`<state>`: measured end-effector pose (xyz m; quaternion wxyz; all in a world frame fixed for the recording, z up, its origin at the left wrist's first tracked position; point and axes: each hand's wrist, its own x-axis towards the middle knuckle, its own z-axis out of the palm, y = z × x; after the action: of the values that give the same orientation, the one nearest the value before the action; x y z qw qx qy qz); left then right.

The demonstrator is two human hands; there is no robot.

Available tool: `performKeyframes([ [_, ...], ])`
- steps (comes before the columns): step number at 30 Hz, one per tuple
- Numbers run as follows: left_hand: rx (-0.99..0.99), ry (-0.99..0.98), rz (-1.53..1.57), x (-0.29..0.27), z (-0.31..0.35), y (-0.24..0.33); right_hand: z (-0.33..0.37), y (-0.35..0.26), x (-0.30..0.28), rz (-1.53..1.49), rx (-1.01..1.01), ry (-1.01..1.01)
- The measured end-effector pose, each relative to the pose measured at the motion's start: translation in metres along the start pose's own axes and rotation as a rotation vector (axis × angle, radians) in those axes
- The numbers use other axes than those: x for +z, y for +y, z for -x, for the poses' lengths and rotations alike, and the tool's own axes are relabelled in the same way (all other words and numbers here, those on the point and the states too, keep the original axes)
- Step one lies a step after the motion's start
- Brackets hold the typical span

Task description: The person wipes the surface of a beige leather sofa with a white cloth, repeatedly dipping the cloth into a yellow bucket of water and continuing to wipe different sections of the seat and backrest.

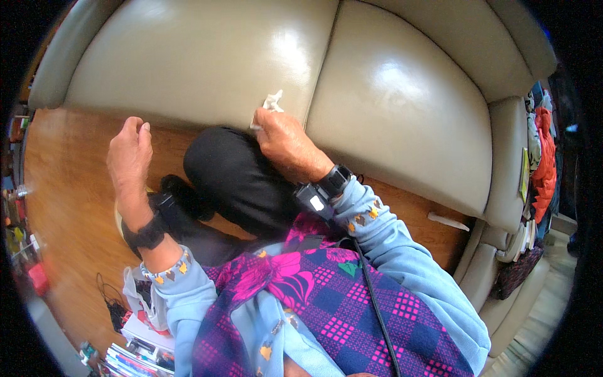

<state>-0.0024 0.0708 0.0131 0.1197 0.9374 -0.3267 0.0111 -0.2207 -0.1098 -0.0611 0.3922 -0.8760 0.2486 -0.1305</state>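
My right hand (286, 141) is closed around a crumpled white cloth or tissue (273, 102); part of it sticks out past the fingers. It is at the front edge of a beige leather sofa (188, 56), close to the seam between the two seat cushions. Away to the left, my left hand (130, 154) hovers in front of the sofa with its fingers curled in and the thumb against them. Nothing shows in that hand. Both wrists carry black straps, and a small black device (312, 200) is by the right one.
Below the sofa is a brown wooden floor (69, 207), with a thin white strip (448, 221) lying on it at right. My bent knee (220, 163) stands between the hands. A plastic bag (141, 292) and stacked books (129, 361) are lower left. Clothes (543, 163) pile beyond the right armrest (507, 163).
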Motion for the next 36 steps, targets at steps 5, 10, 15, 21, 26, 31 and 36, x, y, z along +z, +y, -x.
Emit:
performKeyframes([
  [5, 0.002, -0.006, 0.011, 0.002, 0.0, -0.002, 0.012, 0.0, -0.014, -0.457, 0.195, -0.377],
  [10, 0.02, 0.035, 0.042, -0.001, 0.007, -0.012, 0.043, 0.05, -0.087, -0.641, 0.249, 0.046],
  [15, -0.047, 0.037, -0.001, -0.004, 0.012, -0.023, 0.065, 0.142, -0.218, 0.152, 0.323, 0.558],
  [21, -0.054, 0.013, 0.005, 0.001, 0.013, -0.03, 0.079, 0.195, -0.227, 0.865, 0.552, 0.612],
  [26, -0.053, 0.008, -0.024, -0.001, 0.017, -0.031, 0.058, 0.174, -0.207, 0.909, 0.516, 0.614],
  [31, -0.073, 0.001, -0.029, -0.007, 0.022, -0.03, 0.036, 0.169, -0.205, 1.013, 0.408, 0.526],
  [36, -0.037, 0.064, -0.018, -0.014, 0.024, -0.026, 0.025, 0.155, -0.187, 1.115, 0.324, 0.503],
])
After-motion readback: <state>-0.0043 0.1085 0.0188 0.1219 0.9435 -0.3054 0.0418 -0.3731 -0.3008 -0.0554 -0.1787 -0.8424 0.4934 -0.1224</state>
